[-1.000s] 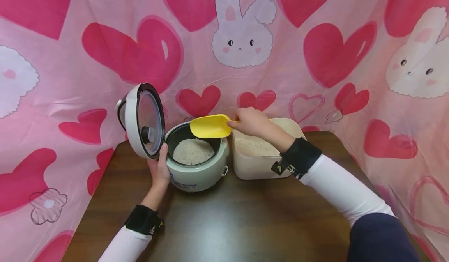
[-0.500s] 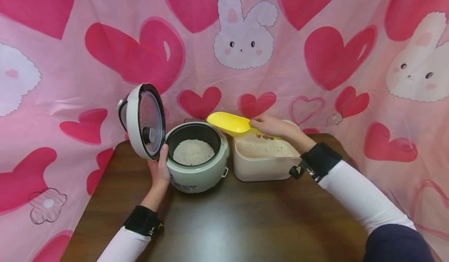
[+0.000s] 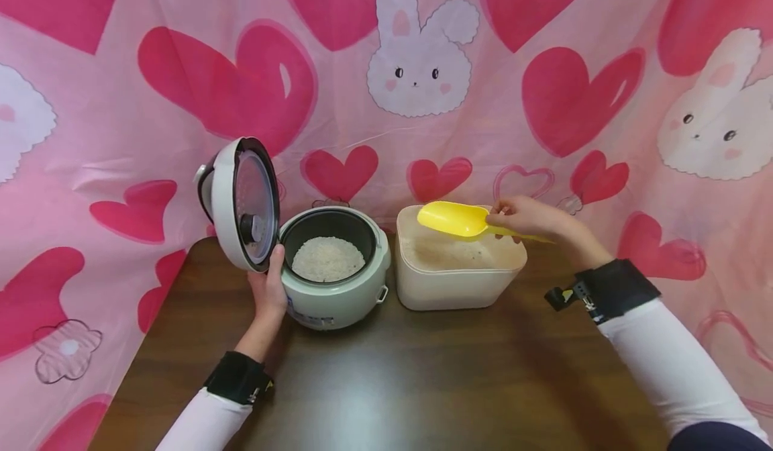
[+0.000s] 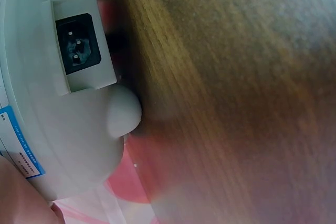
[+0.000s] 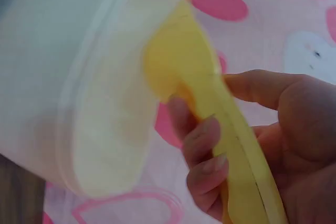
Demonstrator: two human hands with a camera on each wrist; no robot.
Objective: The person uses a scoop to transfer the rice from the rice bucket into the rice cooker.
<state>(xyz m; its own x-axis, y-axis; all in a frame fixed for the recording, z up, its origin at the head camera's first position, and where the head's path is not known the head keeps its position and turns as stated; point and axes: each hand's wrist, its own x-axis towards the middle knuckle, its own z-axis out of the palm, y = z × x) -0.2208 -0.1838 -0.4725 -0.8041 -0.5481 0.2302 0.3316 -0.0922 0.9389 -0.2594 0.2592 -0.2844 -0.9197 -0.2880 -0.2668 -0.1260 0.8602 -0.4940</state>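
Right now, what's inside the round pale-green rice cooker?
White rice grains, mounded in its round dark inner pot; what lies under the rice is covered and can't be seen.

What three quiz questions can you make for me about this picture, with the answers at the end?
1. Pick one: what color is the scoop in the right hand? A) red B) yellow C) green
2. Short answer: on the table, what stands just to the right of the rice cooker?
3. True or false: the rice cooker's lid is closed.

Key:
1. B, yellow
2. A cream-colored bin
3. False; the lid stands open, and rice shows inside.
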